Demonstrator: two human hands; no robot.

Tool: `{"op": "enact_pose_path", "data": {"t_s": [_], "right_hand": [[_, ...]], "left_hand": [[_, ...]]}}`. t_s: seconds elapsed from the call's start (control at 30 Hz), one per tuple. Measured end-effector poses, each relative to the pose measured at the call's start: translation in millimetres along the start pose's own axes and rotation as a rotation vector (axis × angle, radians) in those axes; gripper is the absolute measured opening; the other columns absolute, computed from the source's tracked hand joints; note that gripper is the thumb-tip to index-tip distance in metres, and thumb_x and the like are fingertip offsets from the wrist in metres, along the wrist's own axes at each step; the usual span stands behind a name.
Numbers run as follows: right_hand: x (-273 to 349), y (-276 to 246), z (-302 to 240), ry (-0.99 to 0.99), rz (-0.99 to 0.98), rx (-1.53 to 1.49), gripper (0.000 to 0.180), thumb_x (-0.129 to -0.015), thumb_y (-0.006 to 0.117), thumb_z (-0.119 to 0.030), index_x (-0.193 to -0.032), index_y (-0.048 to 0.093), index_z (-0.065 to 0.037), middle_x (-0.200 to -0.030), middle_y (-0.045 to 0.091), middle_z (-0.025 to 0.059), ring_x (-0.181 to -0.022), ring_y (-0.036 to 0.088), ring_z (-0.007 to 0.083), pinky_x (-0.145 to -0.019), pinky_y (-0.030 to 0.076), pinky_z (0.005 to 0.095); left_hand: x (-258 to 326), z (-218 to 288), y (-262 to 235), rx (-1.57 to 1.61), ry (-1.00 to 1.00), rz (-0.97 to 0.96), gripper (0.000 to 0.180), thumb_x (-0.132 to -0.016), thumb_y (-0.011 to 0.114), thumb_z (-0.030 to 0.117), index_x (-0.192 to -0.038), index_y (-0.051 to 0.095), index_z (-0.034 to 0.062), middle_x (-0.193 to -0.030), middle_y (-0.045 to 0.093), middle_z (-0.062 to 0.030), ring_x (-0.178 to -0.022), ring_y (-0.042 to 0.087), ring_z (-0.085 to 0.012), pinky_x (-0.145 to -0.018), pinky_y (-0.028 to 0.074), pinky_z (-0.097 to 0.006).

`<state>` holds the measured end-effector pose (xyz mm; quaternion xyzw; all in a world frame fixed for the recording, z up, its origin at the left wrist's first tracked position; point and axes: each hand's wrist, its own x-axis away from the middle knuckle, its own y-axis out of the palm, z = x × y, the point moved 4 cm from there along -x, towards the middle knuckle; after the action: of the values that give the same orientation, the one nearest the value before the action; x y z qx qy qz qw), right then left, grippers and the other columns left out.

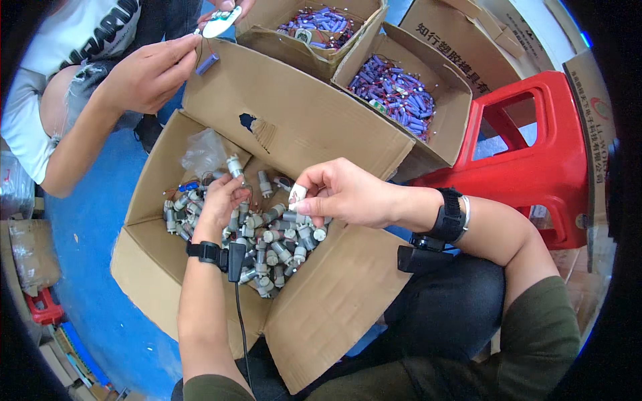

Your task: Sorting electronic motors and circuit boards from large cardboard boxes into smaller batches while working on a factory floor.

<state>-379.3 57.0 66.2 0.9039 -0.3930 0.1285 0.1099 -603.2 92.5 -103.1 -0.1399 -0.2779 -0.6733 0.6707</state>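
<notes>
And here's the left hand (pixel 219 202), fingers bent in close, pinching a grey cylinder (pixel 234 166) with a pale end, over the far left part of the big open carton (pixel 160 179). Over to the right hand (pixel 346 195): thumb and fingers pressed narrow on a small white piece (pixel 297 194), held above the right side of the heap. Below both hands, grey-and-white cylinders (pixel 279 251) lie jumbled in the carton, with a clear plastic bag (pixel 203 152) up at the far left of the pile. Both wrists wear black straps (pixel 449 215).

Far left, a co-worker's hand (pixel 148 75) is at work, its fingertips by a white oval part (pixel 221 23); a purple cylinder (pixel 208 64) hangs just below on a wire. Beyond the carton's far flap, two smaller boxes (pixel 453 130) hold masses of purple cylinders (pixel 394 99). On the right stands a red plastic stool (pixel 563 123), and blue floor (pixel 100 260) spreads out left.
</notes>
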Motion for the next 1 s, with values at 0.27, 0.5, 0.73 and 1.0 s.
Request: {"op": "enact_pose_path", "data": {"t_s": [0.27,0.5,0.73,1.0], "right_hand": [[-18.0,1.0,-9.4,-0.127,-0.023,-0.057,0.011,-0.081,0.057,-0.01,-0.084,0.055,0.001,-0.067,0.057,0.0023,-0.056,0.055,0.0068,-0.05,0.043,0.0219],[-0.4,-17.7,-33.5,-0.221,0.099,-0.074,0.009,-0.08,0.057,-0.008,-0.082,0.054,0.0,-0.067,0.058,0.0054,-0.057,0.056,0.0092,-0.053,0.044,0.0239],[9.0,-27.6,-91.6,-0.607,0.303,0.497,0.015,-0.074,0.058,-0.012,-0.082,0.056,0.001,-0.081,0.056,0.0149,-0.079,0.056,0.0297,-0.071,0.044,0.0364],[41.5,-29.4,-83.2,-0.53,0.166,0.615,0.022,-0.078,0.057,-0.018,-0.092,0.05,-0.001,-0.089,0.051,0.0149,-0.085,0.052,0.0307,-0.073,0.042,0.0365]], "left_hand": [[-2.7,-16.5,-13.6,-0.785,0.288,0.09,0.024,-0.081,0.054,0.018,-0.087,0.057,-0.0049,-0.07,0.058,-0.0086,-0.061,0.054,-0.0158,-0.057,0.044,-0.03],[87.4,77.5,93.7,-0.506,0.316,-0.35,0.034,-0.084,0.054,0.024,-0.103,0.048,-0.0037,-0.089,0.056,-0.0058,-0.077,0.051,-0.0125,-0.065,0.042,-0.027],[141.9,126.1,141.6,0.03,0.512,-0.297,0.043,-0.091,0.042,0.026,-0.121,0.035,-0.0043,-0.116,0.045,-0.0085,-0.107,0.045,-0.017,-0.096,0.03,-0.031],[111.3,67.7,99.5,-0.379,0.249,-0.298,0.022,-0.089,0.045,0.014,-0.078,0.058,-0.0005,-0.073,0.06,-0.0045,-0.067,0.052,-0.0093,-0.063,0.042,-0.023]]}}
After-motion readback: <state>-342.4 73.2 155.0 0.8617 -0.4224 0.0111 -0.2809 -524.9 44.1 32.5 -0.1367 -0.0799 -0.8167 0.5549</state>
